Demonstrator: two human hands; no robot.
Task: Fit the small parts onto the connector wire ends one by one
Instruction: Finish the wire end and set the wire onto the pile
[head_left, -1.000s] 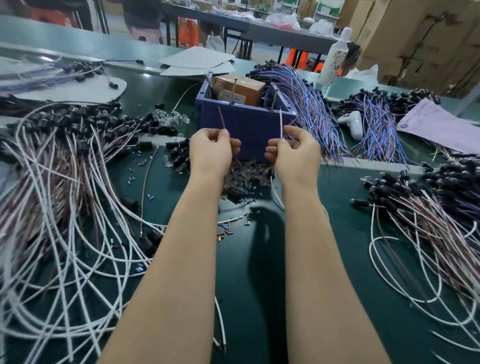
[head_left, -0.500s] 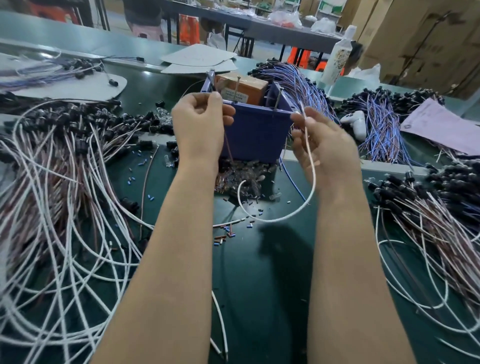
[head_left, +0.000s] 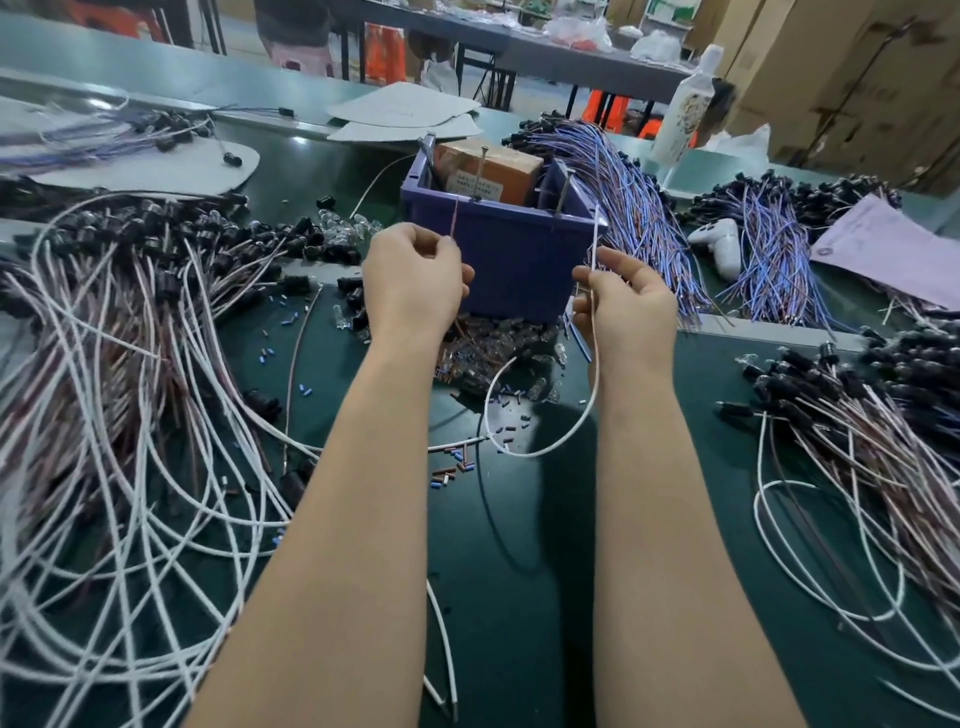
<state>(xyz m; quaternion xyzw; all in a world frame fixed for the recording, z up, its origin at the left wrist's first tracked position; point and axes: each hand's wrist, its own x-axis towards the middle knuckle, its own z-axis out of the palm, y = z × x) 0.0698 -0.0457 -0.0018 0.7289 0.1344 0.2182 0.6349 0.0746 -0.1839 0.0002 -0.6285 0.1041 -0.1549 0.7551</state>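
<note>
The thin white connector wire (head_left: 595, 239) stands straight up in front of the blue plastic bin (head_left: 514, 270). The right hand (head_left: 628, 306) pinches it between thumb and curled fingers. Below that hand it sags in a round, smooth loop over the dark green matte table mat (head_left: 519, 571), and its far end rises toward a heap of small clear glassy parts (head_left: 493, 353) at the foot of the bin. The left hand (head_left: 413, 280) is clenched round a thin reddish-brown wire (head_left: 454, 223), whose stiff tip pokes up above the knuckles. A brown cardboard box (head_left: 488, 169) sits inside the square-walled bin. Tiny blue and brown tubular sleeves (head_left: 449, 467) lie scattered on the mat between the forearms. To the left sprawls a tangled bundle of white and brownish wires with black cylindrical connectors (head_left: 130, 364), and a similar bundle (head_left: 857, 441) fans out on the right. Behind the bin lies a sheaf of blue-violet wires (head_left: 623, 208), with a white plastic bottle (head_left: 685, 104) beyond it.
</note>
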